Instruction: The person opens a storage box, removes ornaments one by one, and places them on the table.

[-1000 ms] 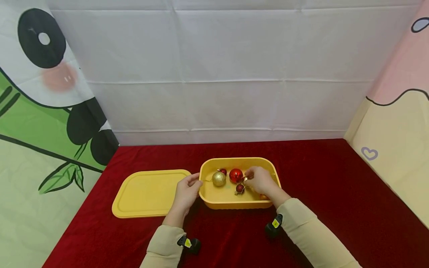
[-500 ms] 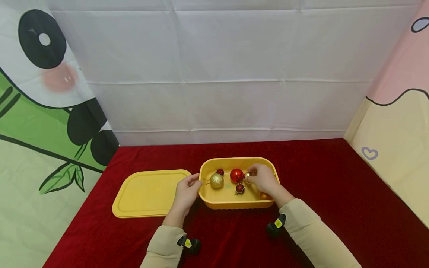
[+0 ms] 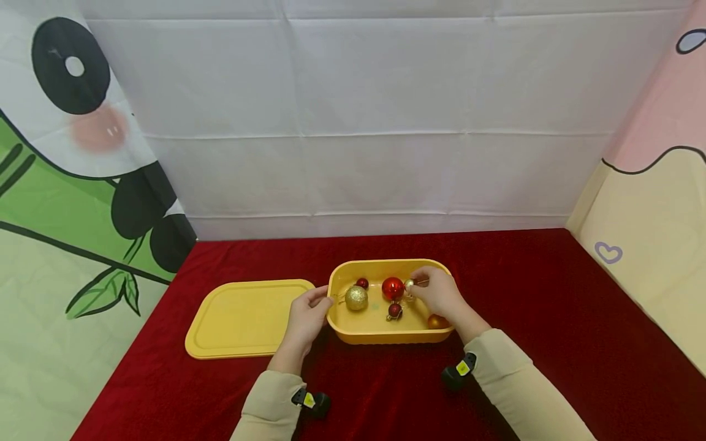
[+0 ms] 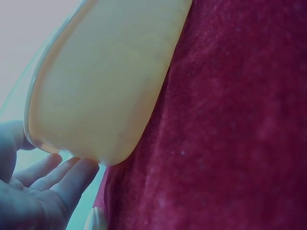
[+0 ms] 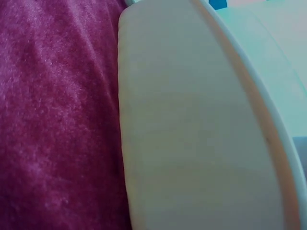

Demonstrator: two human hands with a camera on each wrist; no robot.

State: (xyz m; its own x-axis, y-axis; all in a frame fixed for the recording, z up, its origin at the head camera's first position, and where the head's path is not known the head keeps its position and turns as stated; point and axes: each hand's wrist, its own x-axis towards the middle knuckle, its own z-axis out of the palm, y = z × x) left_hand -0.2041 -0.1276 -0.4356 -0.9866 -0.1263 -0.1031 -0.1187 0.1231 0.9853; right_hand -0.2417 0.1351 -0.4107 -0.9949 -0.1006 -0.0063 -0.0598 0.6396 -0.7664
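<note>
Here's the small gold bauble (image 3: 409, 285), pinched between the thumb and fingers of your right hand (image 3: 438, 293), inside the yellow box (image 3: 380, 337), toward its right edge. It sits right up against the shiny red bauble (image 3: 393, 288); whether they touch, you can't tell. Just nearer you lies a little dark red bauble (image 3: 394, 310). Over on the left half, the glittery gold bauble (image 3: 356, 298) has a tiny red bauble (image 3: 361, 283) just beyond it, and an amber bauble (image 3: 438, 321) tucks into the box's near right corner.

Your left hand (image 3: 305, 315) grips the box's left edge, thumb at the rim, fingers against the outer wall. The right wrist view gives you only the box's outside, no fingers.

So where do things stand? The lid (image 3: 248, 318) is off, lying flat by itself left of the box. Five baubles rest loose in the box, and the sixth is in your grip, neither let go nor lifted clear. The box itself stands midway between the left and right edges of the red-clothed tabletop (image 3: 551, 318), nearer you than its far edge.
</note>
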